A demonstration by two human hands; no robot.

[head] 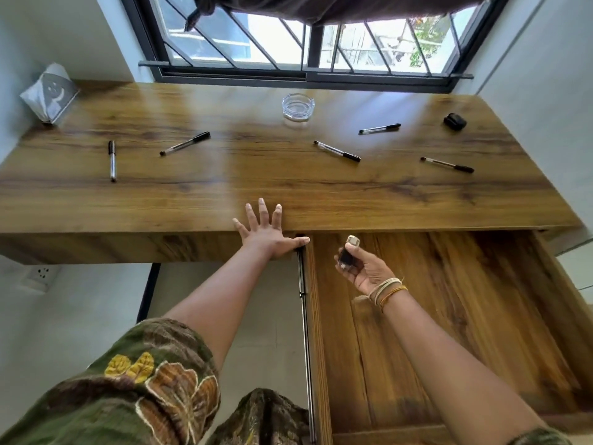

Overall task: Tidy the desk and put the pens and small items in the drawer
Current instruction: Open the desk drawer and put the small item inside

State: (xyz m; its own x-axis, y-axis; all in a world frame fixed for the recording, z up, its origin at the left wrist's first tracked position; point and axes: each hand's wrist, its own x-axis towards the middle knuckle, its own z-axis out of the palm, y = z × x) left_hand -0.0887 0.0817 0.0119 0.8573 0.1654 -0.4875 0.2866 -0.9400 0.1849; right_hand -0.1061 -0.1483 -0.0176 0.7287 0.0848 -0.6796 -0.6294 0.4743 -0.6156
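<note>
Both hands were positioned at the front edge of the desk (pixel 288 187). The left hand (pixel 269 234) lay flat with fingers spread wide on the desk edge, holding nothing, its thumb reaching toward the corner of the open drawer (pixel 449 316). The right hand (pixel 362 268) was above the drawer's bare wooden floor, fingers closed around a small dark bottle (pixel 348 255) with a pale cap pointing upward. Thread bands (pixel 386 292) encircled the right wrist.

Five pens remained on the desktop, well apart from one another: a silver pen (pixel 112 160) at far left, a black-capped pen (pixel 185 143) beside it, a pen (pixel 337 151) near centre, a pen (pixel 379 128) behind that one, and a pen (pixel 447 164) at right. A glass ashtray (pixel 297 106) stood near the window (pixel 305 36). A small black case (pixel 454 121) sat at the far right corner. A tissue holder (pixel 49 91) stood at the far left corner.
</note>
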